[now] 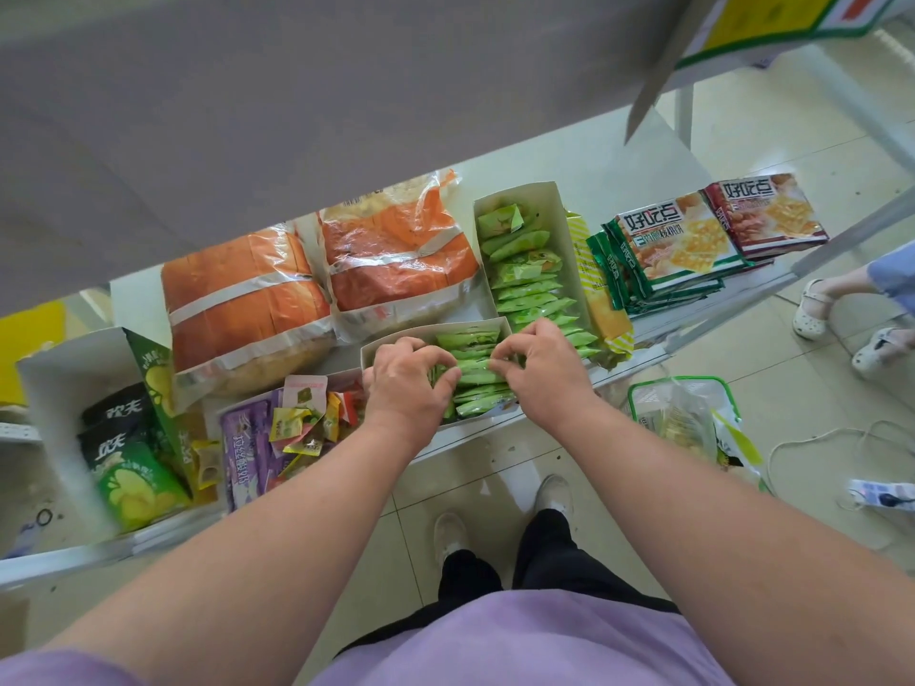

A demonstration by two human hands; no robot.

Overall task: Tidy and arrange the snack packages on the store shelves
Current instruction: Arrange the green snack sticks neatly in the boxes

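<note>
Grip: both hands pinch green snack packets [478, 376] in the near white carton, fingers curled onto the row.
Left hand [406, 383]: at the carton's 9 o'clock side, fingertips pressed on the packets' left ends.
Right hand [542, 368]: at the 3 o'clock side, thumb and fingers closed on the packets' right ends.
Near carton [396, 341]: open-topped white box at the shelf's front edge, packets standing in a row inside.
Far carton [562, 230]: at 1 o'clock from the near one, also filled with green packets lined up on edge.
Shelf [584, 156]: white, with both cartons resting on it.
Bread bags [396, 255]: two orange-and-clear bags at 11 o'clock from the hands, lying side by side.
Cracker packs [678, 250]: stacked at 2 o'clock, near the shelf's right end.
Purple box [245, 453]: at 8 o'clock, loose small sweets heaped inside and over it.
Chip bags [133, 477]: green and black, at 8 o'clock farther left, in a tall white box.
Floor bag [688, 418]: clear with green trim, at 4 o'clock below the shelf.
</note>
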